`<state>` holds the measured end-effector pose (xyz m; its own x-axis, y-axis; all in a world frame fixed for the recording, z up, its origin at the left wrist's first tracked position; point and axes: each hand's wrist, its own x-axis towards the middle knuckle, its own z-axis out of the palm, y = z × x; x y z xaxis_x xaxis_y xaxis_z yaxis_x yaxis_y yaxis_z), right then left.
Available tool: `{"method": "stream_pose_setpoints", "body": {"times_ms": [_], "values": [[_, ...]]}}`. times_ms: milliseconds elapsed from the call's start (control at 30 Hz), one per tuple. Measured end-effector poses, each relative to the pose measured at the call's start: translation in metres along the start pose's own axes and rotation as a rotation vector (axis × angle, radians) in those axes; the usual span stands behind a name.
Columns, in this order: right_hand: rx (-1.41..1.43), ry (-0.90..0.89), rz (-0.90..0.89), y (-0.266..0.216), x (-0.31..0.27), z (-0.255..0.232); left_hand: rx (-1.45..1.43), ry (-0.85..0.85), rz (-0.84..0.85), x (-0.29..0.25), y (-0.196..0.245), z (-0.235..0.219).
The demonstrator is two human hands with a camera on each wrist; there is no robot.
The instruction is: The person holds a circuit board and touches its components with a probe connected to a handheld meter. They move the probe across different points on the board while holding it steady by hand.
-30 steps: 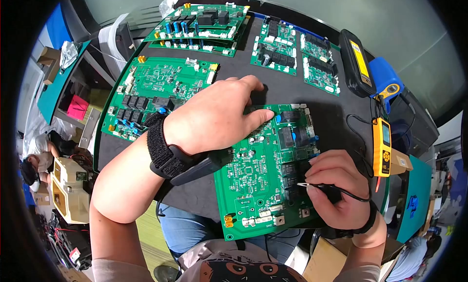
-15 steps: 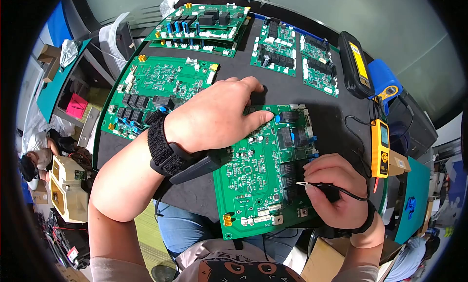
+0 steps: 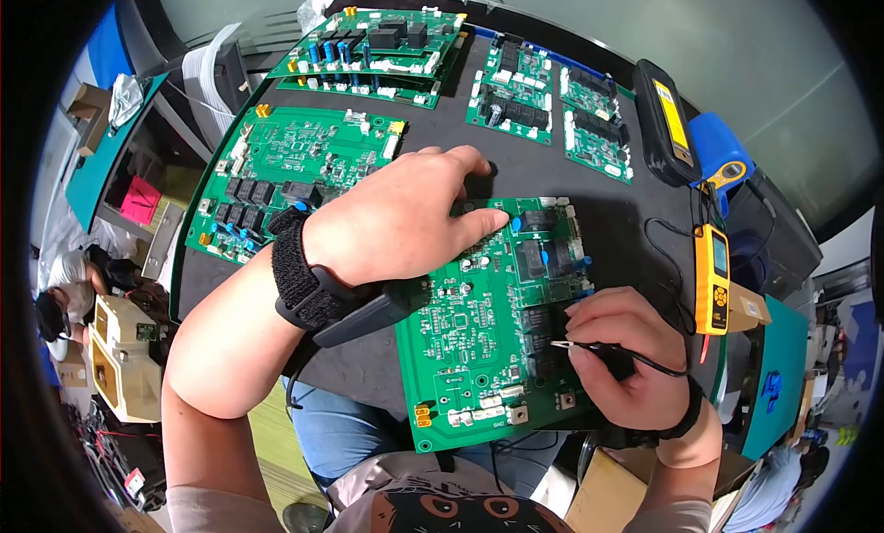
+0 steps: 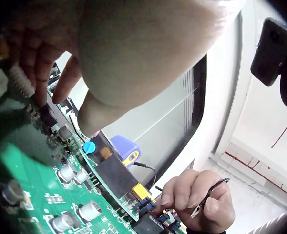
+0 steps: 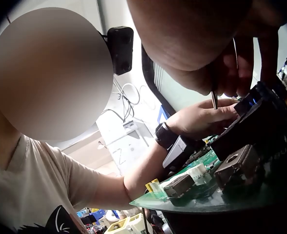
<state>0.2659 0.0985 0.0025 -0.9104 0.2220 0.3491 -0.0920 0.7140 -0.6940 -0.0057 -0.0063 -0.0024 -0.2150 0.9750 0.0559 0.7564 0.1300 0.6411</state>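
A large green circuit board (image 3: 460, 363) lies in front of me with black relays (image 3: 537, 323) along its right side. My right hand (image 3: 626, 358) pinches a crocodile clip (image 3: 562, 344) on a black lead. The clip's metal tip points left, over the lower relays; in the left wrist view the clip (image 4: 196, 211) shows between thumb and fingers. Across the board's far left part rests my left hand (image 3: 405, 215), its thumb stretched along the surface near a blue disc component. In the left wrist view its fingers (image 4: 45, 66) reach down at the board.
Another large board (image 3: 304, 156) lies on the dark mat (image 3: 424, 128) at left, with stacked boards (image 3: 368, 45) behind it. Smaller boards (image 3: 511, 86) sit at the back right. A yellow handheld meter (image 3: 712, 280), a black case (image 3: 665, 119) and a blue tool (image 3: 720, 156) line the right edge.
The head view has shifted a little, so the scene sits slightly farther left. Both hands keep their places on the board, the right still pinching the crocodile clip.
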Motion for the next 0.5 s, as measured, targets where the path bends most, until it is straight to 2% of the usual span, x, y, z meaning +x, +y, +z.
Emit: {"method": "stream_pose_setpoints", "body": {"times_ms": [500], "values": [[0.003, 0.008, -0.006, -0.0004, -0.0006, 0.0008, -0.016, 0.005, -0.008, -0.0001, -0.0004, 0.0009]]}}
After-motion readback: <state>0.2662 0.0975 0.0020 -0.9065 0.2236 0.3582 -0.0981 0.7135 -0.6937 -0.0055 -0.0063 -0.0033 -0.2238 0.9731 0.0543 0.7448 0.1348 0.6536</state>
